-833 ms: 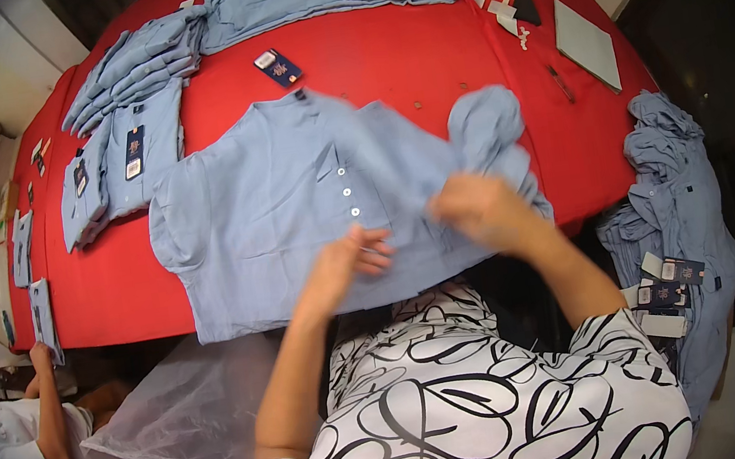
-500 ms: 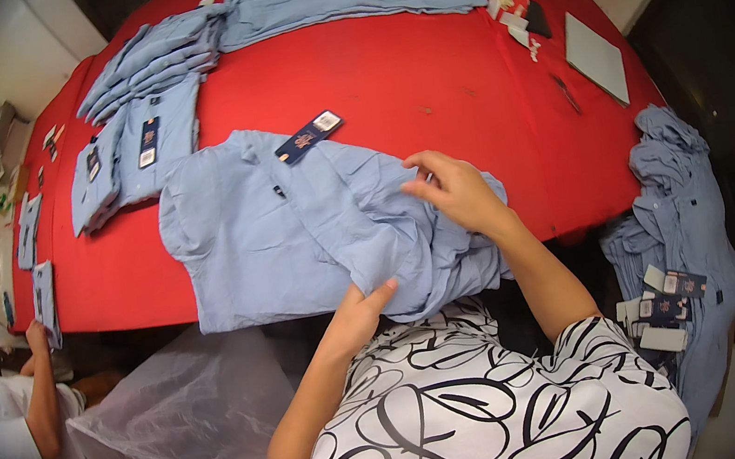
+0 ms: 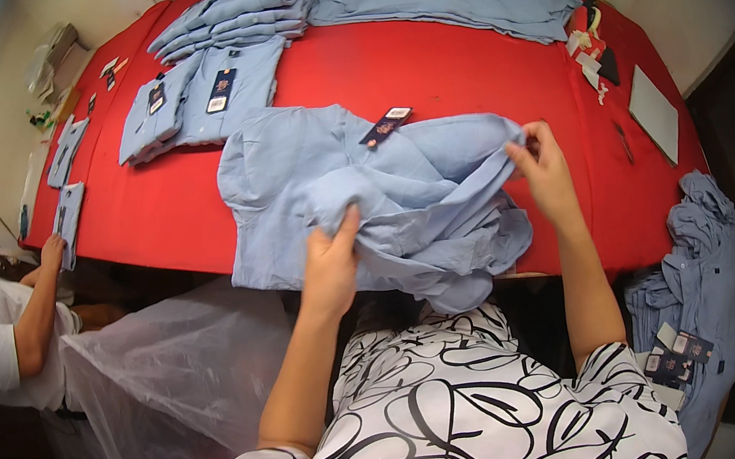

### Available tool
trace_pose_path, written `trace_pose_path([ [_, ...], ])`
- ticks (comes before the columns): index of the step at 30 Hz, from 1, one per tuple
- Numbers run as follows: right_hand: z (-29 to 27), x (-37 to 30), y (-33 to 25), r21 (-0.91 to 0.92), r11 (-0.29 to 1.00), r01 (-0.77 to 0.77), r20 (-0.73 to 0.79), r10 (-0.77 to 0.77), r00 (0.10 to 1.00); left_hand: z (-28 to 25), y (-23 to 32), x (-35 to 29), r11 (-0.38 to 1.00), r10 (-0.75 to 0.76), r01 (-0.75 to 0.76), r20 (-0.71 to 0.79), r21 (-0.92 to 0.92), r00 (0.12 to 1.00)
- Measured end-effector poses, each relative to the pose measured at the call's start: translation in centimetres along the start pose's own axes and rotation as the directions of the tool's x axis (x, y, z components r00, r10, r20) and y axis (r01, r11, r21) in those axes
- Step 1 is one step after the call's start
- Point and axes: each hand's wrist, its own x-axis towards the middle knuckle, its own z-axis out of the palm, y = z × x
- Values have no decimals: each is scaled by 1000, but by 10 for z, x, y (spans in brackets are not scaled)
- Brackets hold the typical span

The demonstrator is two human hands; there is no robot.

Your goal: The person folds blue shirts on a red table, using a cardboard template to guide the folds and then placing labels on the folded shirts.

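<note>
A light-blue shirt [image 3: 274, 167] lies rumpled at the near side of a red-covered counter [image 3: 439, 69], its lower folds drooping over the edge at five o'clock, as two bare hands grip it. The left hand [image 3: 332, 267], at seven o'clock on the garment, has its fingers closed on bunched cloth; the right hand [image 3: 547, 169], at three o'clock, has its fingers pinching an outer edge, a two-point hold that probably keeps the fabric spread and steady. A navy tag [image 3: 384, 129] rests between twelve and one, likely left outward to stay clear of the folds. Toward eleven o'clock sits a stack of folded shirts [image 3: 235, 23]; at ten, tagged shirts [image 3: 250, 96] lie neatly, seemingly arranged so their labels show. At four o'clock (off the counter altogether) is a loose heap of shirts [image 3: 715, 293], perhaps kept there for easy reach. At nine, a co-worker's hand [image 3: 54, 250] touches a narrow folded garment [image 3: 70, 215].
</note>
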Motion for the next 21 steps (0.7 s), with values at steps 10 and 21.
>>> trace_pose_path([
  [10,43,-64,23,9,991,-133,539,107,836,37,-22,3,887,53,-204,347,415,936],
  [21,-187,5,20,564,774,287,-441,-12,897,-124,50,2,884,-13,45,-72,466,997],
])
